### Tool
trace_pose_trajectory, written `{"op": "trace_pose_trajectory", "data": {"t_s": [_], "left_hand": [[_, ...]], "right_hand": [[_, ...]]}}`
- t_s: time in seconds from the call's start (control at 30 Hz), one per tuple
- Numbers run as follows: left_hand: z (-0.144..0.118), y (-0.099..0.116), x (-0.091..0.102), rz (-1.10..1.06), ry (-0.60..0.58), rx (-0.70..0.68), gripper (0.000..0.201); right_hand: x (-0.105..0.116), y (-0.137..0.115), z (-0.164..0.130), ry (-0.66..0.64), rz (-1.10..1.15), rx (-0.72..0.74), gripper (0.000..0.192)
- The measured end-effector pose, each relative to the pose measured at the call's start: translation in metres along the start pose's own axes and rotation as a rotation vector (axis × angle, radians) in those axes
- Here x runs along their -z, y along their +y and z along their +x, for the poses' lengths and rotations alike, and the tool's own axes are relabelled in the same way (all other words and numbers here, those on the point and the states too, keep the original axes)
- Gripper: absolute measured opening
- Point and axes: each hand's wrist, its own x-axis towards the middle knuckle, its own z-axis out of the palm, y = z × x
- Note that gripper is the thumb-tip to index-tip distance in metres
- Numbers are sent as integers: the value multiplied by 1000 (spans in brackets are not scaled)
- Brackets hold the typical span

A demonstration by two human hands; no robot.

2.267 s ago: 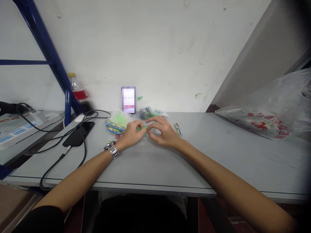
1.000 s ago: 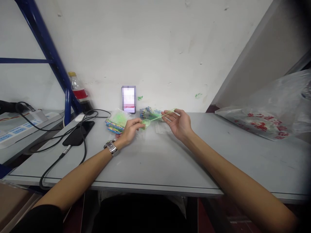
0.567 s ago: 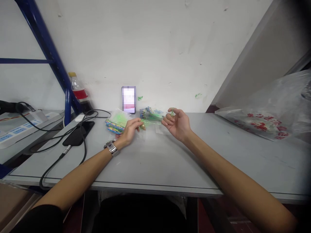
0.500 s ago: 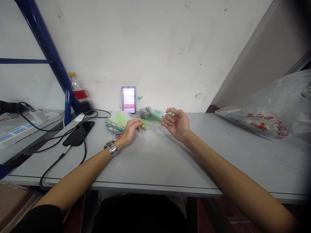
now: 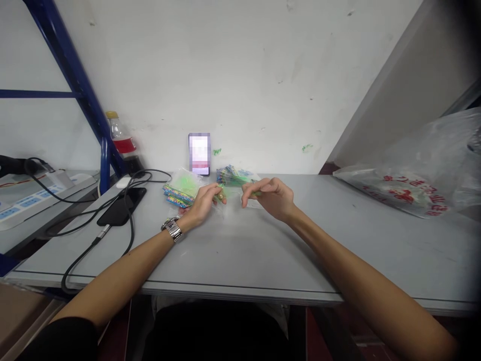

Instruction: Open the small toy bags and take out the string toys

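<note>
Mid-frame, I had the left hand (image 5: 205, 203) pinching green plastic (image 5: 221, 193). Right of centre, the right hand (image 5: 276, 199) curled; I couldn't tell its hold.

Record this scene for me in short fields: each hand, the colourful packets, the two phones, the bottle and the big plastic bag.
Left hand: pinching a green translucent piece
Right hand: fingers curled, some green showing at them; grip unclear
Packets: one group beside the left hand, another near the wall
Lit phone: upright by the wall
Dark phone: lying flat
Bottle: yellow-capped, left of the lit phone
Plastic bag: red-printed, far right
</note>
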Motion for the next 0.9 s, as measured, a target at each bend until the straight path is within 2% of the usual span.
{"op": "trace_pose_trajectory", "data": {"t_s": [0.1,0.23,0.3,0.37,0.43,0.5,0.7,0.9], "left_hand": [[0,1,-1,-5,-1,10,28],[-2,5,-2,37,-24,19,31],[-3,7,-2,73,-29,19,33],[-4,9,-3,96,-33,9,36],[-4,8,-3,102,-38,-3,39],[-4,7,-4,100,-37,-12,42],[-4,6,-4,101,-50,-64,46],[-4,6,-6,133,-81,-88,44]], "right_hand": [[-4,3,0,72,-114,-71,58],[-13,7,1,269,-365,-194,33],[-17,7,1,249,-428,-230,27],[-19,7,1,160,-465,-252,29],[-20,7,1,81,-464,-260,31],[-20,8,1,81,-418,-273,31],[-19,9,5,336,-240,-261,25],[-15,10,4,385,-302,-217,28]]}}
